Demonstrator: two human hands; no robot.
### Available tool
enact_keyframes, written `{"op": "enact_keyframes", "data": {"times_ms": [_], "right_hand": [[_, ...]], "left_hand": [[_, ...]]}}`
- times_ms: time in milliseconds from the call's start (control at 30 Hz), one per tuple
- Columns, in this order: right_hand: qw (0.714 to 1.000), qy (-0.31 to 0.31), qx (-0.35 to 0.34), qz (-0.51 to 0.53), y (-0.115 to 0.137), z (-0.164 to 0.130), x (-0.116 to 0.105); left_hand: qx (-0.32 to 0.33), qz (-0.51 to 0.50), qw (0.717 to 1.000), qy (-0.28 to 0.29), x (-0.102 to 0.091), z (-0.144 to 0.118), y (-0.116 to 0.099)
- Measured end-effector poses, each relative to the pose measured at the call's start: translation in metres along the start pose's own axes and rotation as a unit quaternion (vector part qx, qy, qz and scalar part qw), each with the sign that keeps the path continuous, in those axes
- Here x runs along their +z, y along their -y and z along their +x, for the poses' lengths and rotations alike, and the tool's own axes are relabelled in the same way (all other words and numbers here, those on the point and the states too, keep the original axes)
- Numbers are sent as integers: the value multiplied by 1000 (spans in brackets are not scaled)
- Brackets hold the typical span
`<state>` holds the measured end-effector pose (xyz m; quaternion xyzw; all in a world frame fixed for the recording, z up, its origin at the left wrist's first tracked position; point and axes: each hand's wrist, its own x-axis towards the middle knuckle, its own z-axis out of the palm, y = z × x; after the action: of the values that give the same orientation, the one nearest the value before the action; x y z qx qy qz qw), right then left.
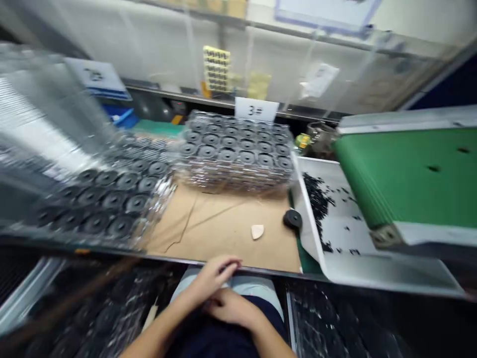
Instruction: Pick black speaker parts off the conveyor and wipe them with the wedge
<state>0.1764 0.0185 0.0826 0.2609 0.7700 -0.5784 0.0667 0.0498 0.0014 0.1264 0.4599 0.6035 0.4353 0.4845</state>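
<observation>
My left hand [215, 276] rests at the near edge of the brown cardboard-covered bench [223, 226], fingers loosely curled, holding nothing. My right hand [231, 307] lies in my lap just below it, touching the left hand; its fingers look relaxed and empty. A stack of clear trays with black round parts [236, 149] stands at the back of the bench. Another such stack [108, 196] sits to the left. A single black round part [292, 219] and a small pale chip [257, 231] lie on the cardboard. The picture is blurred.
A green conveyor belt [406, 174] runs in from the right above a white chute [343, 219] strewn with small black bits. A "3#" label [256, 109] stands behind the trays. Dark trays [335, 323] sit low on both sides of my lap.
</observation>
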Motion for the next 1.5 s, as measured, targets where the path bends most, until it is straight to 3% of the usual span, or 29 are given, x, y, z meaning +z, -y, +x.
{"op": "enact_keyframes", "data": {"times_ms": [67, 167, 267, 367, 500, 700, 800, 933, 1200, 1500], "right_hand": [[999, 12, -15, 31, -9, 6, -14], [998, -39, 3, 50, -28, 15, -33], [993, -110, 34, 33, -50, 24, -53], [982, -182, 46, -10, -64, 32, -70], [969, -236, 15, -70, -67, 41, -80], [937, -315, -30, -145, -65, 49, -68], [909, -371, -44, -184, -70, 51, -59], [886, -397, -63, -232, -74, 52, -54], [860, -422, -79, -277, -66, 54, -51], [853, -432, -75, -283, -63, 56, -49]], "left_hand": [[-34, -13, 992, -122, -30, -4, 18], [-85, -30, 965, -245, -61, -32, 52], [-130, -29, 942, -308, -65, -72, 82], [-149, -17, 931, -332, -51, -94, 96], [-119, 17, 944, -307, -33, -82, 91], [-70, 102, 972, -199, -20, -59, 72], [-71, 132, 979, -139, -11, -60, 76], [-66, 149, 983, -82, -3, -60, 84], [-54, 150, 983, -88, -8, -60, 82], [-51, 168, 981, -81, -10, -59, 92]]}}
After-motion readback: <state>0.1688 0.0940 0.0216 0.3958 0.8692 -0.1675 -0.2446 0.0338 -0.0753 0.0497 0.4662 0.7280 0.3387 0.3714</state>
